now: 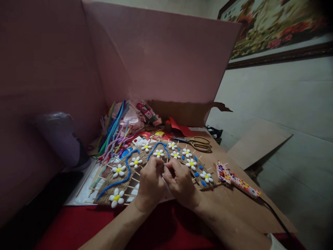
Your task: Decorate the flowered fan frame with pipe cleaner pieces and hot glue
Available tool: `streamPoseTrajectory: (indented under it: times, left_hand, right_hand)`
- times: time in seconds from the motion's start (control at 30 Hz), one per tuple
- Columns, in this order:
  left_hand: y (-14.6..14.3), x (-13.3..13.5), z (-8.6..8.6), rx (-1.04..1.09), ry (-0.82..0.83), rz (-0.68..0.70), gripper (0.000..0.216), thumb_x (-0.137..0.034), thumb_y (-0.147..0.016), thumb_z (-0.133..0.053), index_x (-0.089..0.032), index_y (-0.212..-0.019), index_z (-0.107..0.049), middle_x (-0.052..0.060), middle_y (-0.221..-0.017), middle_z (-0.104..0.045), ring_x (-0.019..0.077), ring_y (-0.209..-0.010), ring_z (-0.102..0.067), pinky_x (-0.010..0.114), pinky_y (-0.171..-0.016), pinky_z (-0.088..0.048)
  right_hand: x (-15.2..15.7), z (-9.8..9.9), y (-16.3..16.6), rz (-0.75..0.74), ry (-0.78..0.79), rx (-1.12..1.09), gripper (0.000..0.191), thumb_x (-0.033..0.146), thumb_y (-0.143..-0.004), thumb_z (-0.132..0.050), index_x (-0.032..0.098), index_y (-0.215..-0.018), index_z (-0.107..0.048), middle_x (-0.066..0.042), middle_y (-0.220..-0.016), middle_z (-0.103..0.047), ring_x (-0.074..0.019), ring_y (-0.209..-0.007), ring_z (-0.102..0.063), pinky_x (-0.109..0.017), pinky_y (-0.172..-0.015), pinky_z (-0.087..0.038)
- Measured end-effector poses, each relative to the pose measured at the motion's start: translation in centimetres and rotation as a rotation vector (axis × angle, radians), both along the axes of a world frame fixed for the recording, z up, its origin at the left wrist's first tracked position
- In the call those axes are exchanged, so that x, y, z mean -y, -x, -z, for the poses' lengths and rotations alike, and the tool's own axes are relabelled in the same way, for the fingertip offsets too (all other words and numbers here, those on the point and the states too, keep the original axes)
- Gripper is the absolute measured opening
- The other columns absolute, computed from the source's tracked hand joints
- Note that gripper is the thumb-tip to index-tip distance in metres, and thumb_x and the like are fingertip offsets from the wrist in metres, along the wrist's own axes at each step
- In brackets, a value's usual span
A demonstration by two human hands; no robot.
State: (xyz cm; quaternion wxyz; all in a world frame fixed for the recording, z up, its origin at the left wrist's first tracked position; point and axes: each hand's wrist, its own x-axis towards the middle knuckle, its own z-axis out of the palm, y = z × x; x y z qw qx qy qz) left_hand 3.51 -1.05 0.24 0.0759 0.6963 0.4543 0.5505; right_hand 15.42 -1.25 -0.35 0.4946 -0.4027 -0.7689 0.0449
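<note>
- Both hands are closed in a pinch, fingertips meeting on a small dark bit [164, 164], too small to make out; it sits just in front of the fan's inner curve, near its middle.
- The left hand [151, 177] has its back to the camera, fingers curled in toward the right hand [180, 177], which mirrors it, thumb and forefinger pressed together.
- Both forearms reach in from the near side of the fan and converge; whether the hands touch it cannot be told.
- The fan [120, 161], a twine arch on sticks [134, 180], lies flat beyond the hands, which hide part of its inner edge.
- On the fan are white flowers [116, 198] with yellow centres, blue cord [128, 173] in wavy lines on its left and middle, and blue dots [196, 174] on its right.
- Just beyond the fan's right half lie open scissors [201, 143], with red paper [182, 127] behind them.
- Near the fan's right end is a patterned glue gun [240, 184], resting on a brown board [231, 211].
- Behind the fan's left half, pipe cleaners [118, 119] lie heaped; a pink partition [161, 59] rises behind.
- Red cloth [75, 225] spreads on the fan's near side.
</note>
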Motion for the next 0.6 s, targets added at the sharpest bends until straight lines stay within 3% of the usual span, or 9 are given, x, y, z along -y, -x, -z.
streamPoseTrajectory:
  times: [0.3, 0.6]
  left_hand:
    - [0.7, -0.4, -0.1, -0.064, 0.042, 0.1, 0.013, -0.014, -0.084, -0.043, -0.018, -0.084, -0.056, 0.004, -0.075, -0.064, 0.0162, -0.07, -0.06, 0.025, -0.065, -0.043]
    - [1.1, -0.4, -0.9, 0.1, 0.288, 0.201, 0.015, -0.024, -0.086, -0.043, -0.018, -0.076, -0.053, -0.001, -0.064, -0.054, 0.0128, -0.056, -0.049, 0.024, -0.054, -0.038]
  right_hand:
    - [-0.8, -0.5, -0.7, -0.032, -0.073, 0.071, 0.011, 0.014, -0.086, -0.043, 0.016, -0.081, -0.052, -0.003, -0.069, -0.054, -0.0151, -0.063, -0.052, -0.026, -0.06, -0.037]
    - [-0.9, -1.2, -1.0, -0.129, 0.013, 0.053, 0.013, 0.016, -0.088, -0.042, 0.016, -0.082, -0.054, -0.004, -0.073, -0.057, -0.0147, -0.066, -0.053, -0.026, -0.062, -0.038]
